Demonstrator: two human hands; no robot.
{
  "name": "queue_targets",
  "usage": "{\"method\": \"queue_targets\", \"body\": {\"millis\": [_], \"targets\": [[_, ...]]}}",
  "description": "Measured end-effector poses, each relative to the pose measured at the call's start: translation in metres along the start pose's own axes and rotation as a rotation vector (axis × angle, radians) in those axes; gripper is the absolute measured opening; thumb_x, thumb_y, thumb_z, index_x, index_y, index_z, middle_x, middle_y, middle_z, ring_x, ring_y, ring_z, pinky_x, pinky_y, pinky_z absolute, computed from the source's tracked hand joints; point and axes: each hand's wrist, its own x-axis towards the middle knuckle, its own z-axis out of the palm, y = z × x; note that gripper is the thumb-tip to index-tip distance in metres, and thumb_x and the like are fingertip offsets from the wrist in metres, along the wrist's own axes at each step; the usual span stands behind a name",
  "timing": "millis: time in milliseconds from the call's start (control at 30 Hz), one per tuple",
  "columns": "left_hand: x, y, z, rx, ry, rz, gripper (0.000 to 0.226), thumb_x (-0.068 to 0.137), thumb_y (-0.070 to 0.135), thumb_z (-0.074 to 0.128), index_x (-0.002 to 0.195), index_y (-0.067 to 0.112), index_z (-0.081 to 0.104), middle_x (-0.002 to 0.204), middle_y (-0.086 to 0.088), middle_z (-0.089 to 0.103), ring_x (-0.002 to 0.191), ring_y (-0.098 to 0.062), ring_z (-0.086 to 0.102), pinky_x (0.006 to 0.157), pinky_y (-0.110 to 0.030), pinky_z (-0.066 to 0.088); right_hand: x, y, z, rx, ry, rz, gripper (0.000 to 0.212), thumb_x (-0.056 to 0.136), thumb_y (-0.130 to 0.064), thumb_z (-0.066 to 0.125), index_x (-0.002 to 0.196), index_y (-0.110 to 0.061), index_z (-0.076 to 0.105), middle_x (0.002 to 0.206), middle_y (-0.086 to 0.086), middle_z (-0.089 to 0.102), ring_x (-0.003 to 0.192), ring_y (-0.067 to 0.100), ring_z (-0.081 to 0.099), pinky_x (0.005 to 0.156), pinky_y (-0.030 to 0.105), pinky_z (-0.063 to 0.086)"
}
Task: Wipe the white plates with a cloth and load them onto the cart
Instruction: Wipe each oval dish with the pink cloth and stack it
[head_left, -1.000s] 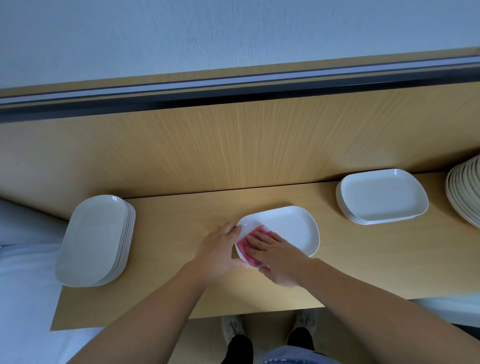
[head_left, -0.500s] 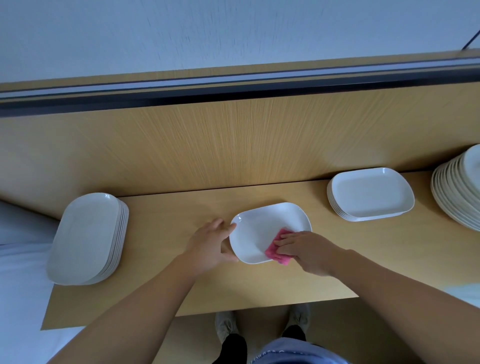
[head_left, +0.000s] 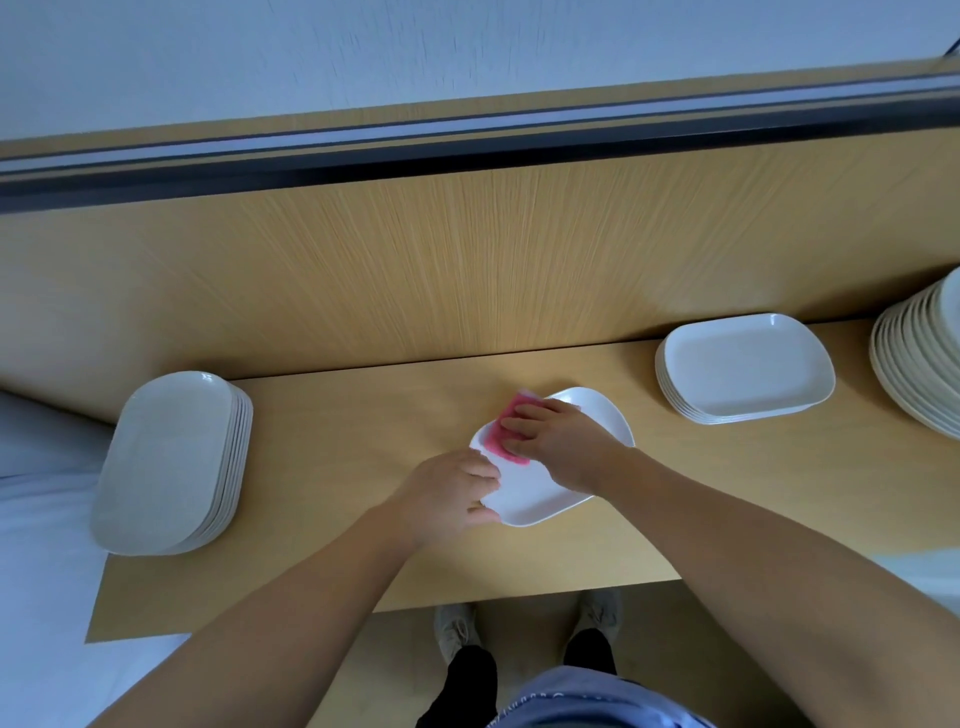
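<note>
Bright, soft, even light; no hard glare. Slight bluish cast. Faint shadows under the left plate stack (head_left: 166, 462) and centre plate (head_left: 530, 499). Fisheye bends the rail (head_left: 467, 140); wall (head_left: 363, 52) streaky, corners smeared. Centre sharp.

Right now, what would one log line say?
step: wiping | right hand: presses pink cloth on white plate | left hand: grips its rim

far-right plate stack (head_left: 915, 374) cut by edge, cloth (head_left: 513, 409) half under right hand (head_left: 566, 449)
</note>
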Motion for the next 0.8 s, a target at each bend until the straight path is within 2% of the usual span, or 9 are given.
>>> {"method": "queue_targets", "body": {"millis": [100, 167, 267, 333, 400, 533, 600, 667, 800], "targets": [[0.004, 0.004, 0.003, -0.054, -0.162, -0.104, 0.043, 0.091, 0.048, 0.057, 0.108, 0.011, 0.072, 0.132, 0.007, 0.059, 0.129, -0.008, 0.047, 0.103, -0.026, 0.039, -0.007, 0.005, 0.009, -0.013, -0.052, 0.018, 0.058, 0.050, -0.005, 0.084, 0.105, -0.022, 0.074, 0.118, -0.002, 0.068, 0.116, 0.026, 0.061, 0.091, 0.042, 0.053], [0.005, 0.001, 0.007, -0.071, -0.217, -0.122, 0.045, 0.093, 0.048, 0.055, 0.110, 0.009, 0.070, 0.142, 0.008, 0.052, 0.137, -0.005, 0.037, 0.114, -0.021, 0.022, -0.012, 0.010, 0.011, 0.011, -0.066, 0.051, 0.061, 0.053, -0.005, 0.084, 0.111, -0.021, 0.073, 0.124, -0.002, 0.066, 0.120, 0.025, 0.059, 0.094, 0.043, 0.052], [0.007, 0.001, 0.007, -0.060, -0.276, -0.141, 0.047, 0.095, 0.049, 0.051, 0.113, 0.010, 0.069, 0.145, 0.010, 0.048, 0.139, -0.002, 0.033, 0.115, -0.014, 0.010, -0.020, 0.017, 0.012, 0.061, -0.086, 0.094, 0.057, 0.074, -0.004, 0.070, 0.129, -0.019, 0.062, 0.140, -0.002, 0.054, 0.136, 0.025, 0.044, 0.112, 0.041, 0.036], [0.008, 0.000, 0.008, -0.017, -0.311, -0.148, 0.047, 0.094, 0.053, 0.049, 0.114, 0.014, 0.069, 0.146, 0.014, 0.045, 0.139, 0.000, 0.031, 0.116, -0.017, 0.015, -0.029, 0.020, 0.008, 0.050, -0.123, 0.154, 0.056, 0.089, -0.007, 0.054, 0.143, -0.021, 0.045, 0.152, -0.007, 0.037, 0.146, 0.020, 0.024, 0.120, 0.035, 0.017], [0.011, 0.000, 0.007, 0.020, -0.353, -0.156, 0.047, 0.094, 0.056, 0.048, 0.113, 0.017, 0.068, 0.147, 0.017, 0.043, 0.139, 0.001, 0.030, 0.115, -0.018, 0.018, -0.039, 0.024, 0.004, 0.025, -0.144, 0.246, 0.056, 0.095, -0.012, 0.044, 0.149, -0.025, 0.033, 0.155, -0.013, 0.028, 0.147, 0.014, 0.014, 0.118, 0.031, 0.008], [0.015, 0.006, 0.000, 0.085, -0.419, -0.184, 0.050, 0.096, 0.058, 0.041, 0.121, 0.020, 0.064, 0.149, 0.022, 0.038, 0.141, 0.000, 0.027, 0.108, -0.016, 0.022, -0.053, 0.025, -0.006, 0.044, -0.181, 0.392, 0.052, 0.097, -0.013, 0.039, 0.146, -0.028, 0.033, 0.154, -0.015, 0.025, 0.146, 0.010, 0.012, 0.116, 0.042, 0.015], [0.017, 0.010, -0.001, 0.117, -0.448, -0.201, 0.053, 0.096, 0.059, 0.038, 0.124, 0.022, 0.062, 0.149, 0.021, 0.037, 0.143, -0.005, 0.025, 0.104, -0.020, 0.029, -0.056, 0.025, -0.007, 0.067, -0.186, 0.425, 0.049, 0.095, -0.012, 0.042, 0.141, -0.029, 0.039, 0.151, -0.016, 0.030, 0.144, 0.009, 0.015, 0.111, 0.039, 0.025], [0.018, 0.012, 0.000, 0.118, -0.479, -0.226, 0.053, 0.096, 0.060, 0.036, 0.129, 0.026, 0.059, 0.151, 0.022, 0.034, 0.145, -0.006, 0.021, 0.108, -0.023, 0.029, -0.060, 0.023, -0.006, 0.092, -0.196, 0.461, 0.046, 0.094, -0.012, 0.044, 0.136, -0.029, 0.043, 0.149, -0.016, 0.032, 0.143, 0.008, 0.019, 0.102, 0.035, 0.033], [0.023, 0.014, 0.002, 0.150, -0.512, -0.225, 0.054, 0.096, 0.061, 0.036, 0.129, 0.027, 0.059, 0.150, 0.022, 0.035, 0.145, -0.007, 0.020, 0.110, -0.023, 0.029, -0.072, 0.012, -0.003, 0.140, -0.199, 0.544, 0.043, 0.092, -0.012, 0.045, 0.132, -0.027, 0.046, 0.145, -0.010, 0.036, 0.139, 0.011, 0.027, 0.093, 0.034, 0.038]]}}
